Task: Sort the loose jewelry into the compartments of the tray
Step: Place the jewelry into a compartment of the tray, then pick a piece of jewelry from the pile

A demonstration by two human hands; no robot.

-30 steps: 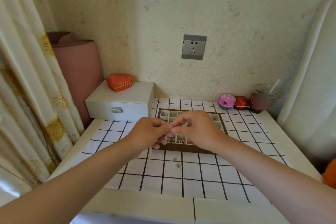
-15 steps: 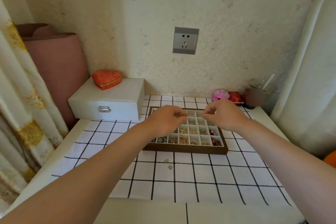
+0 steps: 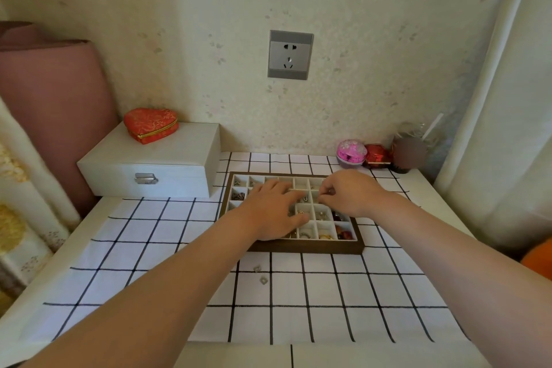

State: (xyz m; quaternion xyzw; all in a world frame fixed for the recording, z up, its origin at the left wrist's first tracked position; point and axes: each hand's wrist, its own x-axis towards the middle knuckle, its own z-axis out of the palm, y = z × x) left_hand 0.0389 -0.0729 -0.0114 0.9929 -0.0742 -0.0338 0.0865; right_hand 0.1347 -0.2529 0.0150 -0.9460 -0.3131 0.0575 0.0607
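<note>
Both over tray [image 3: 307,248]: L hand [image 3: 274,212] flat, R hand [image 3: 349,194] pinching tiny piece [image 3: 328,191].

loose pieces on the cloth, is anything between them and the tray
Nothing visible: only bare checked cloth lies between the loose pieces and the tray front wall. The left hand and right hand are over the tray's compartments.

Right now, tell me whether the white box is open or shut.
Shut: the white box has its lid down flat, with a red heart case resting on top.
</note>
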